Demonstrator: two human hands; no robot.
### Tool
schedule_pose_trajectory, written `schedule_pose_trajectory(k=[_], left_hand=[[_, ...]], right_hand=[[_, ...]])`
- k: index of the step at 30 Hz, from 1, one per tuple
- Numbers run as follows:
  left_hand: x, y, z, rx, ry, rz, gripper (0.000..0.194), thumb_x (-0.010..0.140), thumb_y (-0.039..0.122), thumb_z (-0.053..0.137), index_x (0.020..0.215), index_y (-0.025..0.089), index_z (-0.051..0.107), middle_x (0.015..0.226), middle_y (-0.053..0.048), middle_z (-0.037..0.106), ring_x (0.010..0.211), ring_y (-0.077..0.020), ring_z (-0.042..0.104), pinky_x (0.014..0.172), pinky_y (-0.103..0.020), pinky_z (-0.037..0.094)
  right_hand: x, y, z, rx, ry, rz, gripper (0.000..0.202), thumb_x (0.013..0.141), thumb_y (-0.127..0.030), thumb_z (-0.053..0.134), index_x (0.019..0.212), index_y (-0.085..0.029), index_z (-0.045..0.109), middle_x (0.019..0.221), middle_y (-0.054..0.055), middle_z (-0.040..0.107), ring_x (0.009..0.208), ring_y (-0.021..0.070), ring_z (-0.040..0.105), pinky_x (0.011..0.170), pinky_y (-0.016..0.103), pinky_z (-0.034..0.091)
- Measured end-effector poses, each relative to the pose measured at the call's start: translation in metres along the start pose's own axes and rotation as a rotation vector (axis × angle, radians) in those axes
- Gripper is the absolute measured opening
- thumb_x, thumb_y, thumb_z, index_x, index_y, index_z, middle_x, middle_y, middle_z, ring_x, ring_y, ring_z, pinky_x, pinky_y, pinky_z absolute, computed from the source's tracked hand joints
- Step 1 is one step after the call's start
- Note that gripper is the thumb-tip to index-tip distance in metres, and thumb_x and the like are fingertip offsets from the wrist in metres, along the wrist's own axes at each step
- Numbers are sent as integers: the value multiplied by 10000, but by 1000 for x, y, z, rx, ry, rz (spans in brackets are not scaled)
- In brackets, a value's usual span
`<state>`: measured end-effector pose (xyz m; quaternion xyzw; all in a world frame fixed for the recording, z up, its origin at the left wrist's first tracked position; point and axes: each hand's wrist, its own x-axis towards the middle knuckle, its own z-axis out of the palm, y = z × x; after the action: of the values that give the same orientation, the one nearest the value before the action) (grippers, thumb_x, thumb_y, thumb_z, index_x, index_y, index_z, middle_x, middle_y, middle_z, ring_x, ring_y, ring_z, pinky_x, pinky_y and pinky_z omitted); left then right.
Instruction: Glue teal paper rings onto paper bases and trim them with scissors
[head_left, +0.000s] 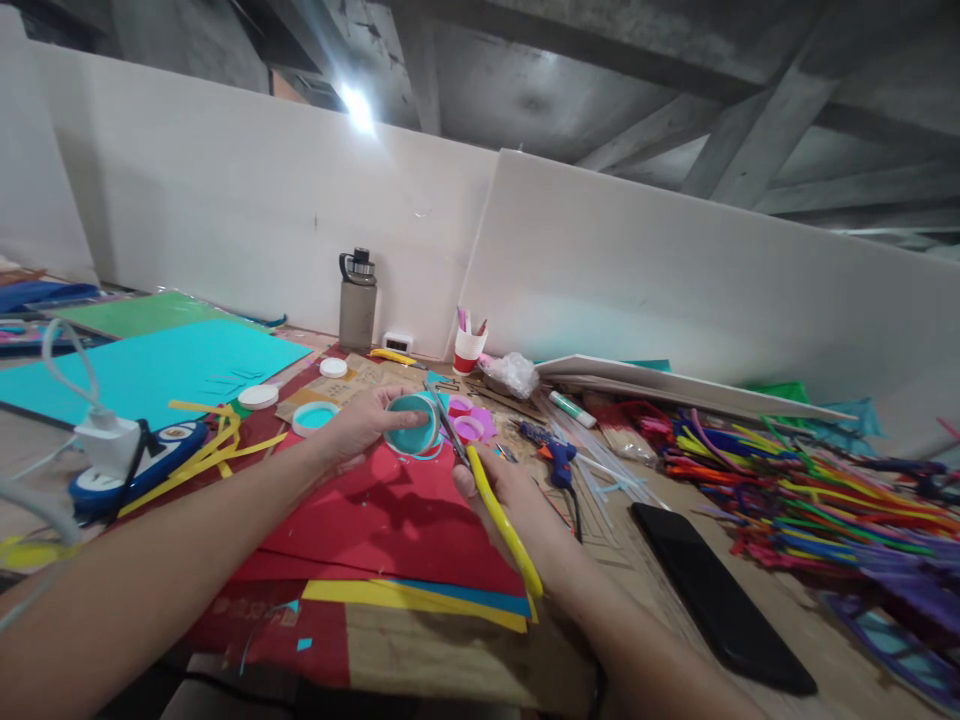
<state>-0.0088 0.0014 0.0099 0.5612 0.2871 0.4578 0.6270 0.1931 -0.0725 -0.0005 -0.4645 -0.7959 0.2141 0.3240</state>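
Observation:
My left hand [369,425] grips a small round cup lined in turquoise [411,428], its open side turned toward me. In my right hand [517,500] is a pair of scissors with yellow handles [491,500]; the blades point up and lie against the cup's right rim. A thin turquoise strip [427,457] curls below the cup. Under both hands lie red sheets [345,530], with yellow sheets [420,605] and a blue one showing at the front edge. Just behind the blades sit two small pink-lined rings [469,430] on a purple piece.
A glue gun [561,462], a glue stick [572,409] and a black phone [720,595] lie to the right, before many coloured pipe cleaners [817,490]. A bottle [358,305] and a pen cup [469,350] stand behind. Turquoise card [165,375] and a power strip [142,465] are at left.

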Motion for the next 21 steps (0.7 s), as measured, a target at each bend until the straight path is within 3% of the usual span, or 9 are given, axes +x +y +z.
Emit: schedule_pose_trajectory(k=[11, 21], left_hand=[[3, 3, -8, 50, -31, -32, 269, 633, 246, 760, 857, 130, 667, 761, -42, 690, 641, -119, 601, 607, -219, 446], [4, 3, -10, 51, -19, -44, 262, 638, 246, 754, 869, 157, 669, 767, -29, 691, 643, -116, 588, 629, -232, 434]], right_hand=[[0, -1, -3, -2, -15, 13, 289, 911, -448, 412, 818, -186, 490, 646, -54, 457, 572, 90, 381, 514, 202, 262], [2, -4, -5, -7, -25, -2, 305, 907, -447, 408, 761, -184, 457, 620, -52, 408, 562, 94, 363, 507, 206, 253]])
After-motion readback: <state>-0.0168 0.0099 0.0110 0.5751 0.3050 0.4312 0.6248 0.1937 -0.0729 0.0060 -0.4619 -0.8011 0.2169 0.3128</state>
